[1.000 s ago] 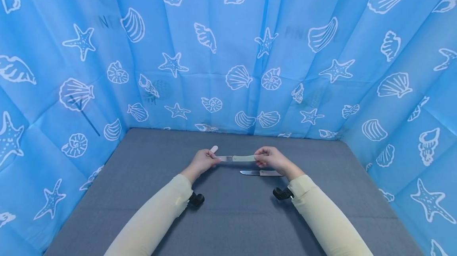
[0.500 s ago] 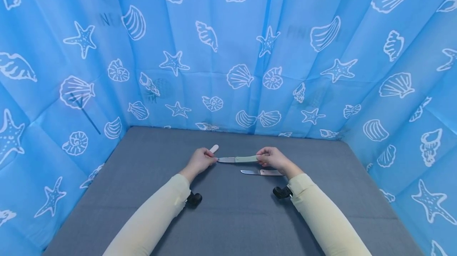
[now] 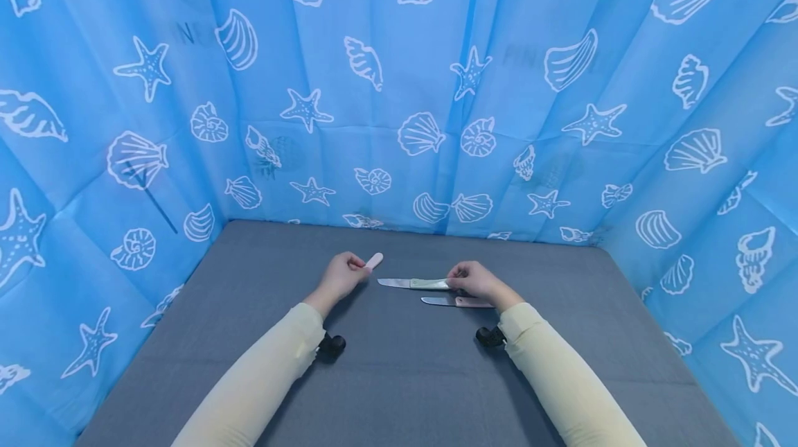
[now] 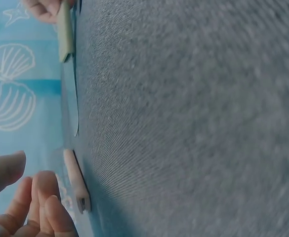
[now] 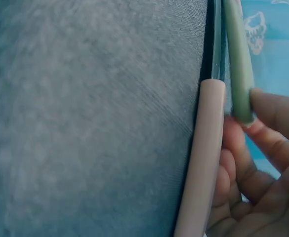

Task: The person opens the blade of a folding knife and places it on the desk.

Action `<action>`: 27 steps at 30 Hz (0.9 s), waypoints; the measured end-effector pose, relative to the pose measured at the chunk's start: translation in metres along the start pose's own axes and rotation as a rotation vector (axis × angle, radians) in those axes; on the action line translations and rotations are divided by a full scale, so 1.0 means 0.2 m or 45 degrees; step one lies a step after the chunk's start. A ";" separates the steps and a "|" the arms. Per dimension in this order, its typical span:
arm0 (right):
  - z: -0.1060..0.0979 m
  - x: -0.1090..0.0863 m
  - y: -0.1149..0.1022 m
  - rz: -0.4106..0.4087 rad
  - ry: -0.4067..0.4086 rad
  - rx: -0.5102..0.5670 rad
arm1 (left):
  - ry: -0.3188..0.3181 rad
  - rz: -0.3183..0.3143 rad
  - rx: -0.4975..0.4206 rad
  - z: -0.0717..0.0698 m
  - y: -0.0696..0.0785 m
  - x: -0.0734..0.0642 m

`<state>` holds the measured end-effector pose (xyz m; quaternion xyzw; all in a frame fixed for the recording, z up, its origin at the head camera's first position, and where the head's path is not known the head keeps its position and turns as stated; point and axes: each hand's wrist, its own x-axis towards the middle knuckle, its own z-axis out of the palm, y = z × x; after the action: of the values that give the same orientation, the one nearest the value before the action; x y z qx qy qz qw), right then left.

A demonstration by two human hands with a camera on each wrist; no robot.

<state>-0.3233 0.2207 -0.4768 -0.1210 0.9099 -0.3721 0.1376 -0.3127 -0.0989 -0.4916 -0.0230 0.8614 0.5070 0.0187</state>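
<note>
My right hand [image 3: 476, 278] pinches the handle end of a knife with a pale green handle [image 3: 430, 284], its blade pointing left. In the right wrist view the thumb presses that green handle [image 5: 240, 64] from one side, with fingers behind it. My left hand [image 3: 339, 275] has thumb and fingers apart in the left wrist view, holding nothing. Just beyond its fingertips lies a pale pink folded knife [image 4: 76, 180], slanting away on the table with no blade showing.
A second knife with a pink handle [image 3: 474, 302] lies opened out on the grey cloth-covered table [image 3: 399, 378], below the green one and partly under the right hand. A blue shell-print curtain [image 3: 386, 183] hangs around the back and sides.
My left hand has let go of the green knife's blade and moved left, beside the folded pink knife. The green knife has lowered slightly, with the right hand still on its handle.
</note>
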 end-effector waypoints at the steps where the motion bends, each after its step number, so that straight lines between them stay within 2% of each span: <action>1: 0.00 0.00 0.00 -0.006 0.006 -0.027 | 0.008 -0.006 -0.003 0.00 0.00 0.00; 5: 0.01 0.00 0.00 -0.012 0.027 -0.079 | 0.039 -0.013 -0.005 -0.01 0.01 0.01; 9: 0.02 0.00 -0.01 -0.001 0.049 -0.093 | 0.058 0.014 -0.008 -0.02 0.01 0.01; 17: 0.02 -0.01 -0.02 0.041 0.085 -0.057 | 0.090 0.021 -0.018 0.00 0.01 0.04; 23: 0.00 -0.02 -0.02 0.042 0.099 -0.046 | 0.100 0.044 0.045 0.04 -0.01 0.08; 27: -0.01 -0.04 -0.03 0.029 0.109 -0.042 | 0.081 0.010 0.103 0.05 -0.01 0.08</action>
<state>-0.3165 0.2210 -0.4703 -0.0967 0.9224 -0.3601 0.1007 -0.3291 -0.0921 -0.4995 -0.0349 0.8815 0.4709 -0.0098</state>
